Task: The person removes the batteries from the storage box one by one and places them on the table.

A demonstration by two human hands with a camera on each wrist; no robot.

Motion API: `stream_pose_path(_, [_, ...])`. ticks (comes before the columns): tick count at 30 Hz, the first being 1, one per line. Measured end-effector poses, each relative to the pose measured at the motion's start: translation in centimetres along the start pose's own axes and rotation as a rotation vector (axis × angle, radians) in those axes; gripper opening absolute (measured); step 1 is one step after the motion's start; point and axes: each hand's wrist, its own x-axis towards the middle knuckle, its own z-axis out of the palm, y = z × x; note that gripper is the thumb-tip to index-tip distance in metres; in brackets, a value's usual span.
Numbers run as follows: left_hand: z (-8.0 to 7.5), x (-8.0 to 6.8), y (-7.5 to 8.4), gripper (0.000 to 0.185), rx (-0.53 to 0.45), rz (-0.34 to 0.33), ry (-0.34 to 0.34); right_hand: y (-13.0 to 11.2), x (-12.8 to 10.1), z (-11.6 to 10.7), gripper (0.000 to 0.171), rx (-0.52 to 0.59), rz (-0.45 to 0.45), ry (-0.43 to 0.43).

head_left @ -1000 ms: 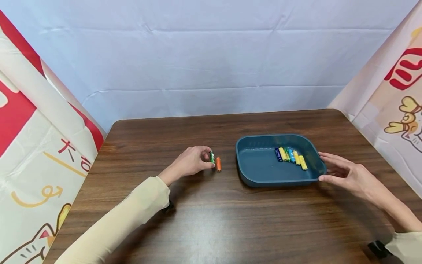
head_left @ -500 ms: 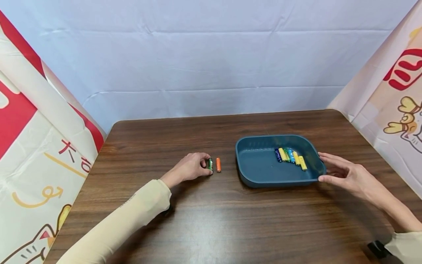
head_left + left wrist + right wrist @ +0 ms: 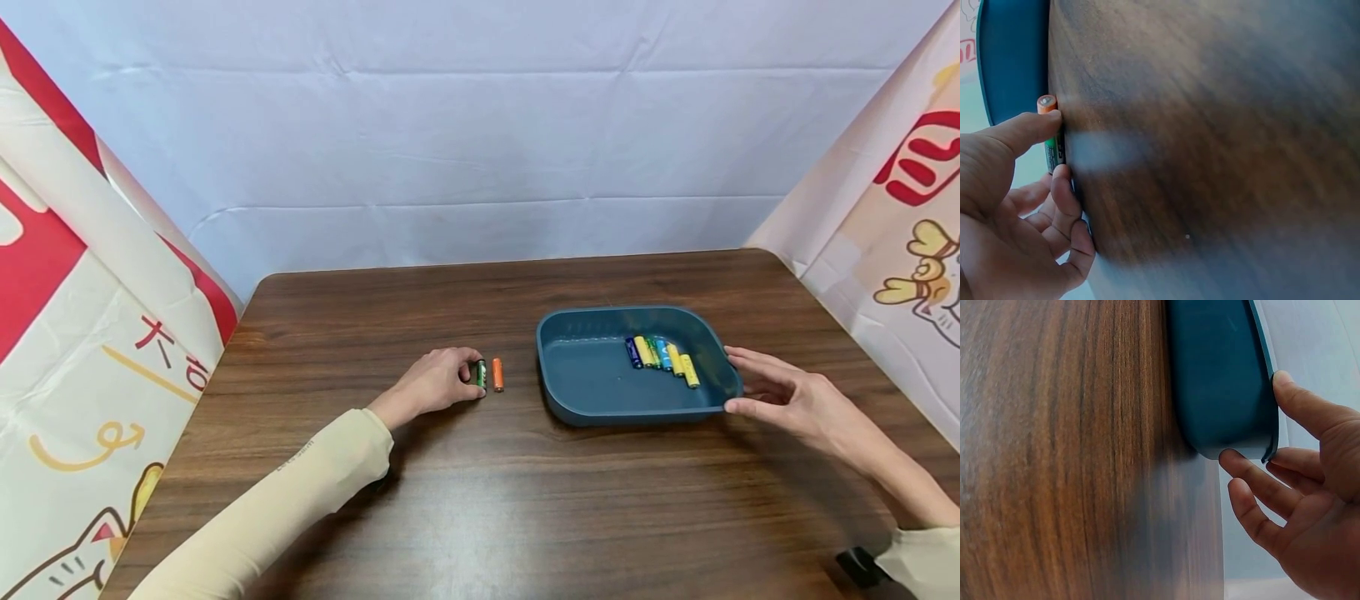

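L hand (image 3: 438, 382) pinches a green battery (image 3: 482, 374) w/ curled fingers – small cylinder, green and black label, lying on the table (image 3: 480, 500) just beside an orange battery (image 3: 497, 374) (left of the tray). R hand (image 3: 787, 398), fingers straight, touches the blue tray (image 3: 585, 383) at its right rim – row of batteries (image 3: 663, 354) inside.

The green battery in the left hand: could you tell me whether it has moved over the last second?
Yes: the green battery has slipped slightly down the table toward the person, ending level with the orange battery.
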Motion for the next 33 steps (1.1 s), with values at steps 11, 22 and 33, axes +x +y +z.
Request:
stream_pose_path(11, [0.0,-0.1,0.0,0.055,0.003,0.008,-0.001,0.0,0.0,0.0,0.068,-0.011,0.005,-0.002])
stream_pose_path(22, [-0.1,-0.2,0.1,0.058,0.005,0.0,0.003,0.0,0.0,-0.1,0.068,-0.012,0.013,0.001])
stream_pose_path(33, [-1.1,-0.4,0.5,0.069,-0.051,-0.023,-0.016,0.1,0.0,0.0,0.069,-0.016,0.016,0.006])
